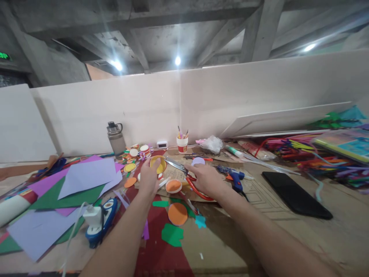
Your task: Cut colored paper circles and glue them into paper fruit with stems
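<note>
My left hand (pixel 148 177) grips a small round yellow-lined paper cup piece (pixel 158 164), thumb on its inside. My right hand (pixel 206 177) is wrapped round the scissors (pixel 176 165) with red-orange handles. Their blades point left, with the tip at the right rim of the cup piece; whether they touch it I cannot tell. Just below, between my hands, lies a white-rimmed cup piece with an orange lining (pixel 173 186). Nearer to me are an orange disc (pixel 177 214), green scraps (pixel 172 234) and a light-blue star shape (pixel 200 221). A lilac disc (pixel 198 161) shows behind my right hand.
Coloured sheets (pixel 88 177) and a power strip (pixel 102 223) lie at left. A bottle (pixel 115 139), a brush cup (pixel 182 144) and a small white clock-like device (pixel 162 145) stand along the white wall. At right are a blue glue gun (pixel 236 180), a black phone (pixel 296 194) and pipe cleaners (pixel 291 150).
</note>
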